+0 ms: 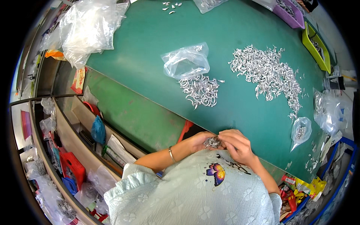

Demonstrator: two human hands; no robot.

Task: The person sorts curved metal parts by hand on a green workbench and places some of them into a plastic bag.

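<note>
At the table's near edge my left hand [198, 141] is cupped around a small heap of silver metal pieces [212, 142]. Over that heap bends my right hand [239, 147], its fingers closed together at the pieces; what its fingertips pinch is hidden. Farther up the green table [142, 63], a small pile of curved silver pieces [202, 91] spills below the mouth of a clear plastic bag [186, 62]. To the right spreads a larger pile of similar curved pieces [266, 71]. A small clear bag [301, 132] with some pieces inside lies near the right edge.
Large clear bags [90, 28] cover the far left corner. Purple [290, 15] and lime green bins [316, 48] stand along the right edge. Shelving with a red container [73, 168] is at left. A blue-framed crate [350, 161] stands at lower right beside colourful packets [296, 191].
</note>
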